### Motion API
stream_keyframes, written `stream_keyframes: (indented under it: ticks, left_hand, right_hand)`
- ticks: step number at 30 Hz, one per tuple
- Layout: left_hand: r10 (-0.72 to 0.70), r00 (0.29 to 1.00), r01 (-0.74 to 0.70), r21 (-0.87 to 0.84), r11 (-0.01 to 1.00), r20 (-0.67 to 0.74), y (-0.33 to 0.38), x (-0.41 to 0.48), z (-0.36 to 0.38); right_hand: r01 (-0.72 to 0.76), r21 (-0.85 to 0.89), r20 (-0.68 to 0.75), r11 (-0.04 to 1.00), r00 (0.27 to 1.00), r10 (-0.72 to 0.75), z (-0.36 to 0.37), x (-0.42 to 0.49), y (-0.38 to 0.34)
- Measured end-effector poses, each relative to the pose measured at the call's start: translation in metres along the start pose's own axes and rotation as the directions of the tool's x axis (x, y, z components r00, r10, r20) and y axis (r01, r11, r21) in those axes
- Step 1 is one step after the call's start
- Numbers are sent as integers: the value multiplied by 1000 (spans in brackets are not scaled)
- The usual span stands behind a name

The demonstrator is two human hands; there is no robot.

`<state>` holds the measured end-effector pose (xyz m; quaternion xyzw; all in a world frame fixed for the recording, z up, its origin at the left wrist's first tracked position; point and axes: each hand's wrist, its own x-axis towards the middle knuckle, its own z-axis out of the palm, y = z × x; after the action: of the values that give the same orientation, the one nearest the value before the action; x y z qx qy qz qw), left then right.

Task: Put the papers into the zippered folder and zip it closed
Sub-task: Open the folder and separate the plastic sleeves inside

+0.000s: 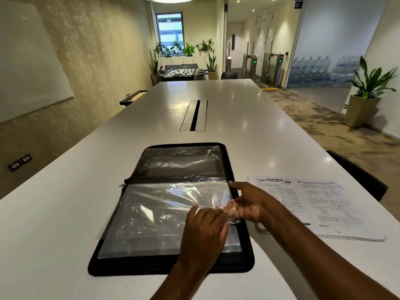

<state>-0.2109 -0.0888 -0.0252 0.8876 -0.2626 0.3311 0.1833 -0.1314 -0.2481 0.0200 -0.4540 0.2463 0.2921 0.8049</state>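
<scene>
The black zippered folder [138,263] is lying open flat on the white table [54,213], its clear plastic sleeves [155,213] facing up. The left hand [203,232] is reaching in over the near half, fingers curled and pinching the right edge of the top sleeve. The right hand [249,204] is meeting it there, index finger extended, the others seemingly gripping the same crinkled edge, though glare is blurring that. The papers [324,204] are lying just right of the folder.

One head-worn wide view looks forward and down along the table [249,131], seemingly near its end.
</scene>
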Motion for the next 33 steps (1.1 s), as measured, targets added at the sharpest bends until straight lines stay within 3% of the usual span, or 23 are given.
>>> stream_keyframes:
  ticks: [4,11,15,18,21,24,28,33]
  left_hand:
    - [27,999,-28,23,999,27,1,-5,5]
    - [67,993,-67,-7,998,97,3,-11,10]
    - [-86,977,79,39,996,197,3,-10,7]
    - [-161,953,139,100,985,257,1,-12,7]
    - [-156,945,126,120,985,288,2,-14,8]
    - [-130,949,114,72,991,287,3,-16,12]
    - [-116,960,116,17,993,256,1,-17,16]
    - [-71,956,68,20,997,285,2,-23,13]
  right_hand:
    - [-96,12,112,995,989,94,1,13,-15]
    - [47,155,50,987,997,-55,9,37,-36]
    - [-49,-27,162,998,985,52,3,29,-21]
    - [-185,-166,338,969,912,232,-8,17,5]
    - [-230,-206,419,951,858,298,-15,6,19]
    - [-208,-177,372,962,891,261,-10,3,10]
    - [-108,-89,181,990,976,123,0,22,-15]
    - [15,15,42,1000,999,-15,1,44,-42]
